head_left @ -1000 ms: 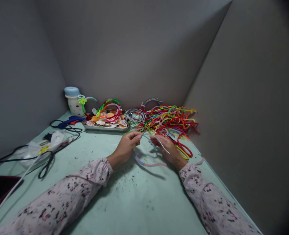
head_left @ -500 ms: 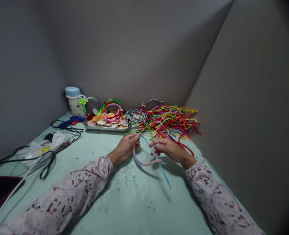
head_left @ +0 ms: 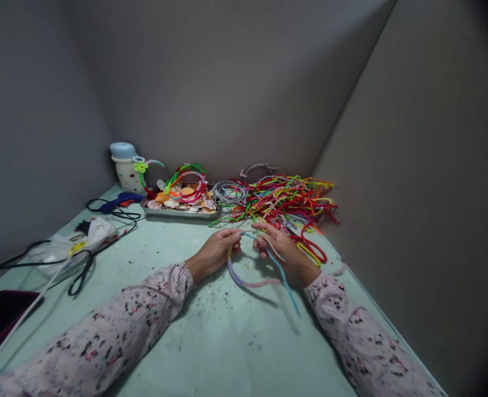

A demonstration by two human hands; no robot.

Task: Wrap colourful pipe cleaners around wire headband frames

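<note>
In the middle of the table, my left hand [head_left: 218, 249] is closed, pinching a curved hoop [head_left: 239, 280] covered in yellow, lilac and pink fuzzy pipe cleaner. A loose light-blue pipe cleaner [head_left: 287, 284] runs out from the same pinch and hangs down to the right. The bare pale end of the hoop's wire [head_left: 274, 248] points toward my right palm. My right hand [head_left: 283, 251] is raised beside the blue pipe cleaner, index finger apart from the others, with no firm grip on it visible. Its lower fingertips are partly hidden.
Behind my hands lie a metal tray [head_left: 181, 215] of shells and wrapped hoops, coiled grey wire [head_left: 230, 193] and a pile of colourful pipe cleaners [head_left: 285, 198]. To the left are a jar [head_left: 128, 171], a blue tool [head_left: 122, 203], black cable [head_left: 87, 270] and a plastic bag [head_left: 59, 251].
My right hand has loosened and its fingers have spread from the blue pipe cleaner, whose free end has swung slightly right. The left hand and hoop have shifted a little right.
</note>
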